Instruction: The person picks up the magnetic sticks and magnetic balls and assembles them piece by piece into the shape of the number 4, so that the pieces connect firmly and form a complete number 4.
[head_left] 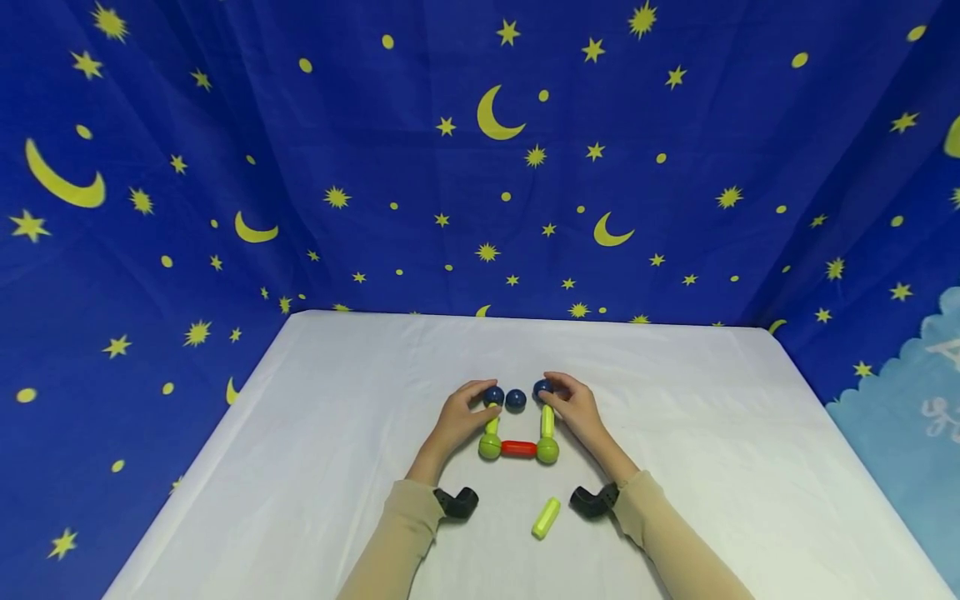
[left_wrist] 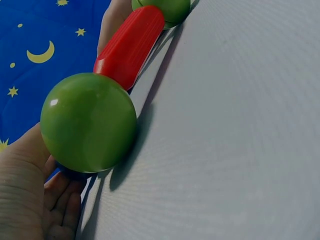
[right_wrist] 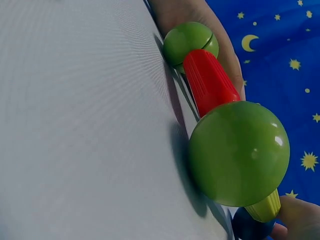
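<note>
A U-shaped toy build lies on the table: a red rod (head_left: 519, 449) joins a left green ball (head_left: 490, 447) and a right green ball (head_left: 547, 451). From each green ball a yellow-green rod (head_left: 547, 422) runs away from the person to a blue ball. My left hand (head_left: 456, 417) holds the left blue ball (head_left: 493, 395) between fingers and thumb, the thumb by the left rod (head_left: 492, 422). The right blue ball (head_left: 542, 388) is held by my right hand (head_left: 582, 412), partly covering it. Between them sits a third blue ball (head_left: 516, 400), touched by neither hand.
A loose yellow-green rod (head_left: 546, 517) lies nearer the person, between the two black wrist cameras. White cloth covers the table (head_left: 360, 375). Blue star-and-moon fabric (head_left: 420, 167) hangs behind it and at both sides.
</note>
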